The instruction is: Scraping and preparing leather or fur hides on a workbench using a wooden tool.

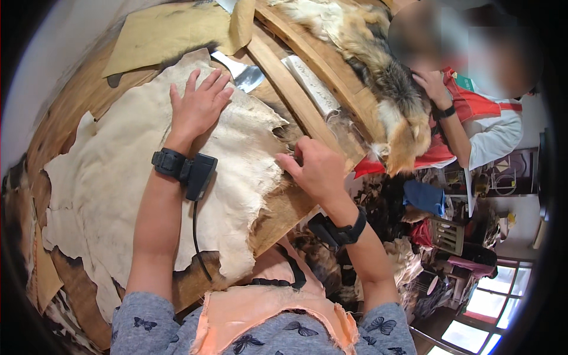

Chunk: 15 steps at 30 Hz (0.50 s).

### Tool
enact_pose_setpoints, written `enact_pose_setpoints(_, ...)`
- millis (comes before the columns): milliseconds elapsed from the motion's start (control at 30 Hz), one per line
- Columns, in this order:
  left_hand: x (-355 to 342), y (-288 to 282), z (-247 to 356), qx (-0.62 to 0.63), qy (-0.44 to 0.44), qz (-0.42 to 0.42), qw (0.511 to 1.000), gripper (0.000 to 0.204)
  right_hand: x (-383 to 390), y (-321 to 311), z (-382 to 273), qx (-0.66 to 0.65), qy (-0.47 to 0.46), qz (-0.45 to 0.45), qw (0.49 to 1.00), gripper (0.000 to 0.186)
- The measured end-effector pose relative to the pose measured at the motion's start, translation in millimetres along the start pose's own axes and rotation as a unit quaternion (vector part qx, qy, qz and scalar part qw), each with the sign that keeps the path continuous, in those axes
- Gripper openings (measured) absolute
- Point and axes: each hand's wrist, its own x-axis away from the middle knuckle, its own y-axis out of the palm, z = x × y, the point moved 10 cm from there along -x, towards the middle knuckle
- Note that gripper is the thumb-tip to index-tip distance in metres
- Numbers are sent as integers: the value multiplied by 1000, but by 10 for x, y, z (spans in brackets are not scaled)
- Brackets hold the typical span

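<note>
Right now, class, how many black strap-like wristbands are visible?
3: one wristband on the wearer's left wrist, a second wristband on the right wrist, a third wristband on the co-worker's visible wrist. Their hidden other wrist may carry another.

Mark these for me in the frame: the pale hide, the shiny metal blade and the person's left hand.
Pale hide (115, 168): head view, on the bare surface of its left half.
Shiny metal blade (249, 77): head view, on its broad flared end.
Left hand (196, 110): head view, on its back.
</note>
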Motion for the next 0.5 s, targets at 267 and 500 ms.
enact_pose_setpoints(267, -16, 46, -12, -3, -5, -24, 1000, 44, -10, 56, -3, 33, -17, 23, 999, 34)
enact_pose_setpoints(500, -19, 24, -7, 7, 1, -9, 1000, 45, -19, 101, 18, -36, -19, -19, 999, 31)
